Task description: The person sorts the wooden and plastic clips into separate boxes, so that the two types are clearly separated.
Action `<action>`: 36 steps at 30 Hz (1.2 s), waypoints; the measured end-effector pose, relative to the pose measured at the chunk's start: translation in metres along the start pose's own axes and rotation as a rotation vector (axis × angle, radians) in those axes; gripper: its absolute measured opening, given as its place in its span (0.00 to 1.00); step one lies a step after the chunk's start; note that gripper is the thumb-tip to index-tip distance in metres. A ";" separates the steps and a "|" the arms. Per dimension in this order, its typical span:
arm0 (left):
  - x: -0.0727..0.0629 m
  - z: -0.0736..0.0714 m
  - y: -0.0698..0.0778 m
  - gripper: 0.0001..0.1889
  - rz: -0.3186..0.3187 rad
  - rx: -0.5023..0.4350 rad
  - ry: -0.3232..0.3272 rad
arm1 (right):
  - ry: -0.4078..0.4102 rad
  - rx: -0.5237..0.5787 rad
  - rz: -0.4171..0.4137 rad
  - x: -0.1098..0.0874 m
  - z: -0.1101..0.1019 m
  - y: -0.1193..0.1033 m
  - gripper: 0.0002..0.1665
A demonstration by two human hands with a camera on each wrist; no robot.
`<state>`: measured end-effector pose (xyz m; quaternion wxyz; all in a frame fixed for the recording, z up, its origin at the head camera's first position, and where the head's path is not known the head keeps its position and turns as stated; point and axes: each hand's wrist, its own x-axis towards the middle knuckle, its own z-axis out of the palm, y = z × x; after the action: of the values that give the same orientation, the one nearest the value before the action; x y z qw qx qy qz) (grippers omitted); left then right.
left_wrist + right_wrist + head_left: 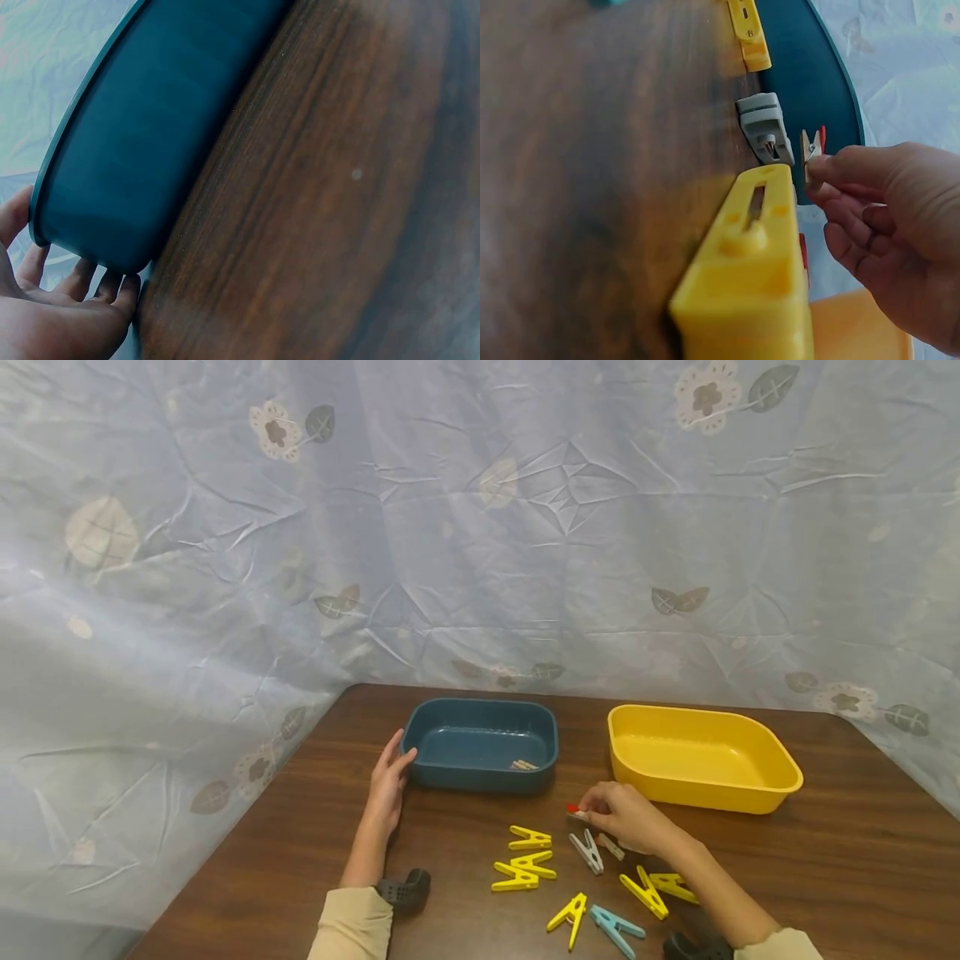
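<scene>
My left hand [386, 789] holds the left end of a dark blue plastic bin [480, 781], thumb at the rim and fingers against the outer wall [135, 165]. Small wooden clothespins [523, 765] lie inside that bin. Between thumb and fingertips, my right hand [626, 817] pinches a small wooden clothespin [810, 154] with a red piece on it, just above the table. Under this hand lie a grey clothespin [587, 852] and another small wooden clothespin [611, 847]. Close to the right wrist camera is a large-looking yellow clothespin [742, 255].
A yellow bin [712, 789] stands right of the blue one. Several yellow clothespins [531, 837] and a light blue clothespin [617, 929] lie on the brown wooden table [300, 860]. A patterned curtain [480, 568] hangs behind the table.
</scene>
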<state>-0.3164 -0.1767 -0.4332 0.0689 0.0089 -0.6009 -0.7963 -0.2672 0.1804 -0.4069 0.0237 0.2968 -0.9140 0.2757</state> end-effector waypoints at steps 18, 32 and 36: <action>-0.001 0.001 0.002 0.29 0.003 -0.006 -0.003 | 0.053 -0.004 -0.043 0.021 -0.005 -0.009 0.02; -0.013 0.005 0.018 0.30 -0.013 -0.018 -0.036 | 0.089 0.024 -0.012 0.038 -0.018 -0.024 0.03; -0.017 0.008 0.023 0.30 -0.013 -0.009 -0.040 | 0.117 0.010 -0.015 0.044 -0.020 -0.025 0.03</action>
<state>-0.2981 -0.1734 -0.4105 0.0517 -0.0035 -0.5986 -0.7994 -0.2919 0.1505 -0.3680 0.0778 0.2873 -0.9073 0.2969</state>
